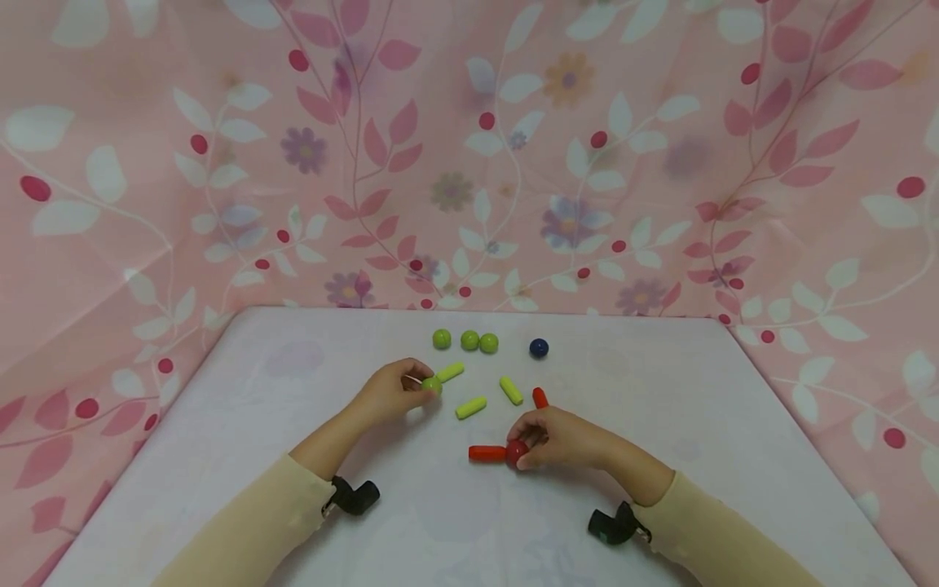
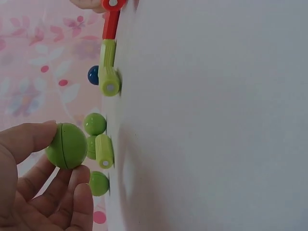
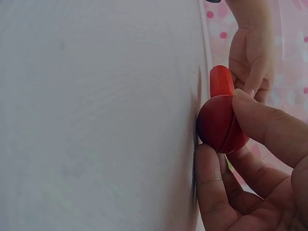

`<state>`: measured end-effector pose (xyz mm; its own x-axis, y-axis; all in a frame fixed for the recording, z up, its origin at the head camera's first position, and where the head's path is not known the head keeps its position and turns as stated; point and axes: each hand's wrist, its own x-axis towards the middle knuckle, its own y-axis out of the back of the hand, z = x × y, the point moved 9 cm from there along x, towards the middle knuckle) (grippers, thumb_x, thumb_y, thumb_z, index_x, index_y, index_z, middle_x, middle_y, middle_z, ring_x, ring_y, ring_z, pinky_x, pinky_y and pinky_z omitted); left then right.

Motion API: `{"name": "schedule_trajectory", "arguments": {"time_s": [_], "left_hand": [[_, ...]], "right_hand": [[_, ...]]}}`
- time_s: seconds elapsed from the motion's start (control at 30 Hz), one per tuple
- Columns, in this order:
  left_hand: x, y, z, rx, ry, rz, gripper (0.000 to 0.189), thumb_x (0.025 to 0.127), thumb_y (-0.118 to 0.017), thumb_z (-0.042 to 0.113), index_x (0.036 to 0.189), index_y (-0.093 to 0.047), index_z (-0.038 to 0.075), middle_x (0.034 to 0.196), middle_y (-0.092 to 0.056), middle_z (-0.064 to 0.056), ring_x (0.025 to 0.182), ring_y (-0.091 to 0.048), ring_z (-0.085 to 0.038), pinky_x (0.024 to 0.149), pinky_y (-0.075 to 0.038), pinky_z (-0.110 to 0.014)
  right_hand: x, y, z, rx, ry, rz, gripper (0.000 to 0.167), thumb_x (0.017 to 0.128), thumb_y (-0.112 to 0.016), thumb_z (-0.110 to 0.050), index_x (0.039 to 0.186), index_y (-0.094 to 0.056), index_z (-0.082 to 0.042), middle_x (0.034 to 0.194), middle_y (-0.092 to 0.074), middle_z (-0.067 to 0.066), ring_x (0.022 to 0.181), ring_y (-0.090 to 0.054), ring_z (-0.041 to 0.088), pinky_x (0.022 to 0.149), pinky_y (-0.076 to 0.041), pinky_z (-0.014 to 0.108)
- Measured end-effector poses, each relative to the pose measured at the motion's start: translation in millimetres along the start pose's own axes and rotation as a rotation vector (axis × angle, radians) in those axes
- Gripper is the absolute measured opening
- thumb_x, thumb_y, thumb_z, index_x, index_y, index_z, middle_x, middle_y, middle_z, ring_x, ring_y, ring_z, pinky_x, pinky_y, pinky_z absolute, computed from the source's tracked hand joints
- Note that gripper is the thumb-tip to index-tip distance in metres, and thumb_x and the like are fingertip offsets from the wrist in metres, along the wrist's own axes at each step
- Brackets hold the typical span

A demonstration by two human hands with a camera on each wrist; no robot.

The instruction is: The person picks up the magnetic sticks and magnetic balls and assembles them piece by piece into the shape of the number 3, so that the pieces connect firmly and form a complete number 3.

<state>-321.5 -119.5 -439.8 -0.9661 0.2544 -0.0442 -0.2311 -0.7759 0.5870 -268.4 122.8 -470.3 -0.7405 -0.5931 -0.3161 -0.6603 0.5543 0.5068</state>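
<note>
Floral cloth (image 1: 455,155) hangs behind the table (image 1: 455,522). The left hand (image 1: 392,393) pinches a green ball (image 1: 431,386) beside a yellow-green stick (image 1: 451,371); the right hand (image 1: 565,440), nearer the front edge, pinches a red ball (image 1: 517,453) against a red stick (image 1: 487,454), partly hiding a second red stick (image 1: 540,398) in the head view. Two other yellow-green sticks (image 1: 471,408) lie between. Three green balls (image 1: 469,340) and a blue ball (image 1: 539,348) sit toward the far edge.
</note>
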Motion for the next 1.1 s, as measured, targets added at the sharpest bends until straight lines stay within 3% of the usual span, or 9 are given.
{"name": "schedule_trajectory", "arguments": {"time_s": [0.13,0.33,0.53,0.73,1.1], "left_hand": [[-8.3,-10.7,5.8,-0.001,-0.038,-0.076,0.029,0.087,-0.080,0.020,0.111,-0.068,0.012,0.103,-0.068,0.002,0.095,-0.063,-0.015,0.077,-0.053,-0.031],[-19.4,-22.2,7.6,-0.016,-0.042,-0.182,0.027,0.087,-0.080,0.021,0.109,-0.068,0.012,0.102,-0.067,0.002,0.093,-0.063,-0.015,0.072,-0.053,-0.030],[-26.9,-31.3,5.1,-0.010,-0.052,-0.252,0.026,0.086,-0.081,0.022,0.107,-0.068,0.014,0.103,-0.067,0.002,0.091,-0.063,-0.015,0.072,-0.053,-0.030],[-36.2,-42.8,13.2,-0.026,-0.089,-0.332,0.026,0.085,-0.081,0.022,0.106,-0.068,0.013,0.104,-0.067,0.001,0.087,-0.063,-0.015,0.073,-0.053,-0.030],[-42.4,-58.0,17.5,-0.028,-0.098,-0.396,0.022,0.086,-0.080,0.021,0.104,-0.068,0.016,0.103,-0.066,0.004,0.092,-0.064,-0.014,0.075,-0.054,-0.030]], "right_hand": [[-0.2,0,0,-0.003,0.001,-0.003,0.030,0.082,-0.084,-0.016,0.109,-0.069,-0.016,0.099,-0.067,-0.002,0.093,-0.061,0.019,0.083,-0.053,0.032],[-0.5,1,-1,-0.004,0.001,-0.001,0.030,0.083,-0.083,-0.016,0.109,-0.069,-0.015,0.099,-0.067,-0.002,0.092,-0.061,0.019,0.082,-0.052,0.030],[-1.8,0,-5,0.015,0.022,-0.005,0.030,0.083,-0.083,-0.014,0.109,-0.069,-0.012,0.098,-0.067,0.000,0.092,-0.061,0.019,0.082,-0.052,0.031],[-1.3,0,-4,-0.009,0.016,-0.002,0.029,0.083,-0.083,-0.016,0.108,-0.070,-0.015,0.098,-0.066,-0.001,0.092,-0.060,0.019,0.081,-0.052,0.031],[-1.5,1,-3,-0.005,0.010,0.001,0.029,0.083,-0.083,-0.015,0.109,-0.070,-0.014,0.099,-0.066,-0.001,0.092,-0.060,0.019,0.082,-0.051,0.031]]}}
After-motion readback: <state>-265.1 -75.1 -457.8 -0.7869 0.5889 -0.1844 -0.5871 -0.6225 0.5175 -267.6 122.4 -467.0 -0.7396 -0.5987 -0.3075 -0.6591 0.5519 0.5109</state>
